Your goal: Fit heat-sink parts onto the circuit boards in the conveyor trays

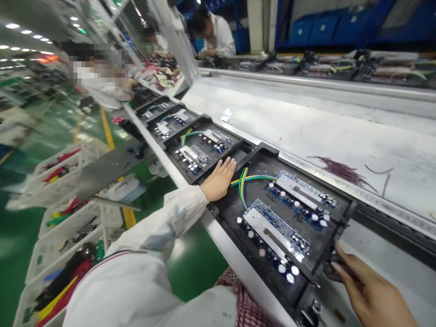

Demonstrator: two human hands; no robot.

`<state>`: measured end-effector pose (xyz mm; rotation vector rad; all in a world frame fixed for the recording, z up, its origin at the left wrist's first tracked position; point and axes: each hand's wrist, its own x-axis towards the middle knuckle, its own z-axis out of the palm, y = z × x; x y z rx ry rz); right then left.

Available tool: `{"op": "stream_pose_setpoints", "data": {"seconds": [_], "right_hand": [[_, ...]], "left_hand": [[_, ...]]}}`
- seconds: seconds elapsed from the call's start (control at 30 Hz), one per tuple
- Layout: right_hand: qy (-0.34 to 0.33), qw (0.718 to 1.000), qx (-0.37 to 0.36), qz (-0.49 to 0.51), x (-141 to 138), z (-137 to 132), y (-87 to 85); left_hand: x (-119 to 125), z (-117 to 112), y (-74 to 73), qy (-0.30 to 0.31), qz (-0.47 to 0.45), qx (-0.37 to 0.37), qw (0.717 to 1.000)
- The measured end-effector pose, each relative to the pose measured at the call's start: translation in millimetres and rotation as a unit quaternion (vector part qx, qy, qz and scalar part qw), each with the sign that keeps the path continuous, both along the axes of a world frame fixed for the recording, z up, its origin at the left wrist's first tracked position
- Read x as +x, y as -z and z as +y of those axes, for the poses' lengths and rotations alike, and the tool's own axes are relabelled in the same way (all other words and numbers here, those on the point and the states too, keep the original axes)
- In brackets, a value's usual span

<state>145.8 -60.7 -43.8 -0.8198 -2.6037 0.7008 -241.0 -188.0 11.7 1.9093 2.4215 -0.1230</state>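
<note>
A black tray lies on the rails in front of me, holding two blue circuit boards with silver metal plates, the upper board and the lower board. Green, yellow and blue wires curve from the boards toward the tray's left side. My left hand rests flat on the tray's far left edge, fingers stretched out and close together, holding nothing. At the opposite end, my right hand is closed round a dark piece against the tray's edge; whether it belongs to the tray is unclear.
Similar trays, including one with two boards, run up the line. Dark red wire pieces lie on the white surface beyond the rail. White crates with coloured wires stand left. Other people work farther along.
</note>
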Motion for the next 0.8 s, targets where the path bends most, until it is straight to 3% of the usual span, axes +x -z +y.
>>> {"op": "stream_pose_setpoints", "data": {"seconds": [0.07, 0.27, 0.4, 0.5, 0.57, 0.63, 0.73, 0.8], "right_hand": [[-0.055, 0.998, 0.027, 0.013, -21, 2, 4.2], [-0.078, 0.996, 0.009, 0.04, -71, -4, 6.5], [-0.113, 0.992, 0.018, 0.045, -85, -4, 16.5], [-0.105, 0.993, 0.003, 0.046, -88, -7, 21.3], [-0.088, 0.995, -0.012, 0.053, -91, -12, 19.7], [-0.066, 0.996, -0.023, 0.058, -97, -17, 14.0], [-0.068, 0.997, -0.025, 0.035, -119, -25, -0.8], [-0.093, 0.996, -0.011, -0.009, -138, -32, -14.0]], "left_hand": [[-18, -4, -3.7, -0.01, 0.004, -0.002, 1.0], [-58, -12, -5.3, -0.022, -0.004, 0.0, 1.0], [-76, -10, -8.2, -0.031, -0.017, 0.006, 0.999], [-77, -13, -21.0, -0.042, -0.035, 0.019, 0.998], [-57, -24, -30.0, -0.058, -0.045, 0.038, 0.997], [-17, -42, -31.0, -0.074, -0.052, 0.07, 0.993], [64, -74, -10.3, -0.05, -0.096, 0.146, 0.983], [107, -91, 9.1, -0.072, -0.115, 0.192, 0.972]]}}
